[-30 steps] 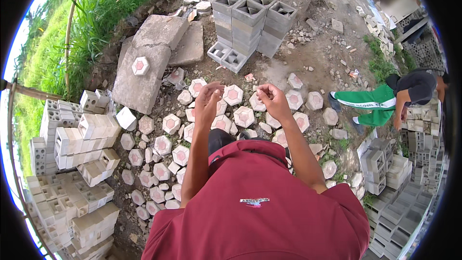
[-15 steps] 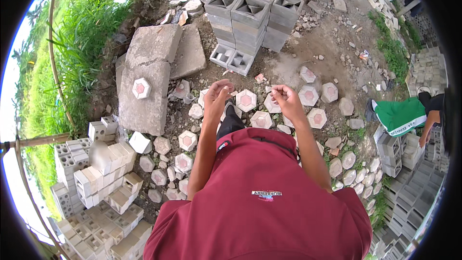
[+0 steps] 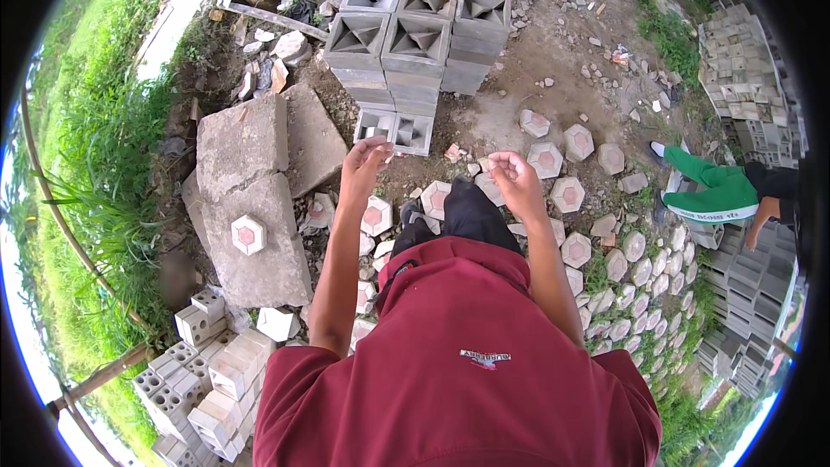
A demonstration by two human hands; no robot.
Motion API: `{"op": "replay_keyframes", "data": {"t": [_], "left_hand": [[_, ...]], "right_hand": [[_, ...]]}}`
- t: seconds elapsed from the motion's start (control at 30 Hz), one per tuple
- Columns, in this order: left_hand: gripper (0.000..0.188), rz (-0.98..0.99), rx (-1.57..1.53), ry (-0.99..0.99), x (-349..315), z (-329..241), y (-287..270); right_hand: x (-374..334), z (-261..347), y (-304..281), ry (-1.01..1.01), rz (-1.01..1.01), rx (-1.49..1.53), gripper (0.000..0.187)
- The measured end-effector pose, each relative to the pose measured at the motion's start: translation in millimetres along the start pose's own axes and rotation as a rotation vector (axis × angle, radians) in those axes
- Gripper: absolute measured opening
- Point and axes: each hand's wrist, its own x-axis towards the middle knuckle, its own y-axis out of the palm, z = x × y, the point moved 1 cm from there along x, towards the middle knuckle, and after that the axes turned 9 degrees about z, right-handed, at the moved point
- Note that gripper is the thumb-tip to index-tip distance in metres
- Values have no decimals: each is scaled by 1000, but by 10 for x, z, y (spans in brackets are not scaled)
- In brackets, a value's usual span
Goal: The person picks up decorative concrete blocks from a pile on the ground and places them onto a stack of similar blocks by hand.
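My left hand [image 3: 367,163] is held out in front of my body with loosely bent fingers and nothing visible in it. It appears just before the lowest pair of a stack of grey ventilation blocks [image 3: 389,69], apparently without touching them. My right hand [image 3: 517,180] is raised at about the same height, its fingers half curled and apart from the thumb, also without a visible object. Below and between the hands, hexagonal concrete pavers [image 3: 377,215] with reddish centres lie on the soil. My legs in dark trousers are among them, one knee forward.
A cracked concrete slab [image 3: 246,156] at left carries one hexagonal paver [image 3: 248,234]. Pale hollow blocks [image 3: 229,380] are piled at lower left. Grey blocks [image 3: 750,294] stand at right beside a person in green trousers [image 3: 713,186]. Rubble and rows of pavers [image 3: 644,303] cover the ground.
The view has shifted so that the block stack appears farther left and the person at right shows more. One of my legs has come forward. Both hands remain raised and empty.
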Motion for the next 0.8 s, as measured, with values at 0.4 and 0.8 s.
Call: {"op": "replay_keyframes", "data": {"t": [0.4,0.8], "left_hand": [[29,-203,-194,31,1190,-86,281],[34,-413,-109,162,2907,-637,655]], "right_hand": [[2153,38,-455,-30,176,45,16],[4301,785,-706,-384,378,-372,22]]}}
